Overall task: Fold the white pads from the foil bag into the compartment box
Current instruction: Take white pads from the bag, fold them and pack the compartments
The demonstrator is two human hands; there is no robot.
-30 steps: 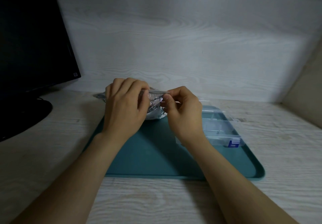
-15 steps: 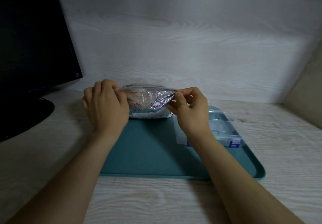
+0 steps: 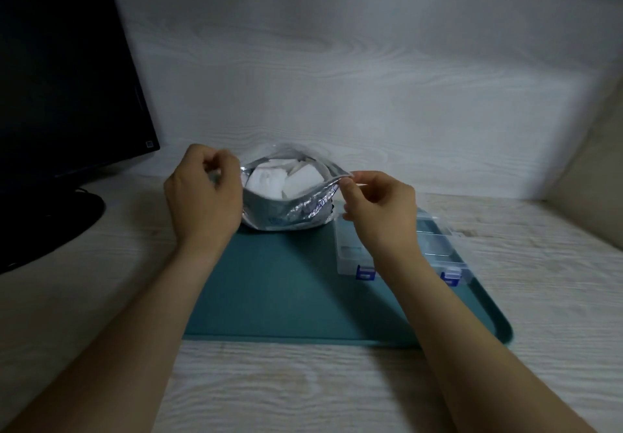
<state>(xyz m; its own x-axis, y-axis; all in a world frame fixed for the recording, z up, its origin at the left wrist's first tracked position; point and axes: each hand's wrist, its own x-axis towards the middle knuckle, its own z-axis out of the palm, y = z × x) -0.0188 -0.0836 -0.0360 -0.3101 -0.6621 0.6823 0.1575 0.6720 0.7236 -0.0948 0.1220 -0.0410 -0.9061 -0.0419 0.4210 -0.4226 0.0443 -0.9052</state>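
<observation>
A silver foil bag (image 3: pixel 290 212) stands at the far edge of the teal tray (image 3: pixel 286 291), its mouth pulled wide. White pads (image 3: pixel 281 176) show inside it. My left hand (image 3: pixel 205 200) pinches the bag's left rim with curled fingers. My right hand (image 3: pixel 377 206) pinches the right corner of the rim between thumb and fingers. The clear compartment box (image 3: pixel 435 250) with blue latches lies on the tray's right side, partly behind my right wrist.
A black monitor (image 3: pixel 64 75) and its round base (image 3: pixel 43 227) stand at the left on the pale wood-grain desk (image 3: pixel 303 389). A pale wall rises behind the bag, and a beige panel (image 3: pixel 593 190) closes the right side.
My hands have moved apart, pulling the bag's mouth from nearly closed to wide, so the white pads now show. The view has shifted slightly.
</observation>
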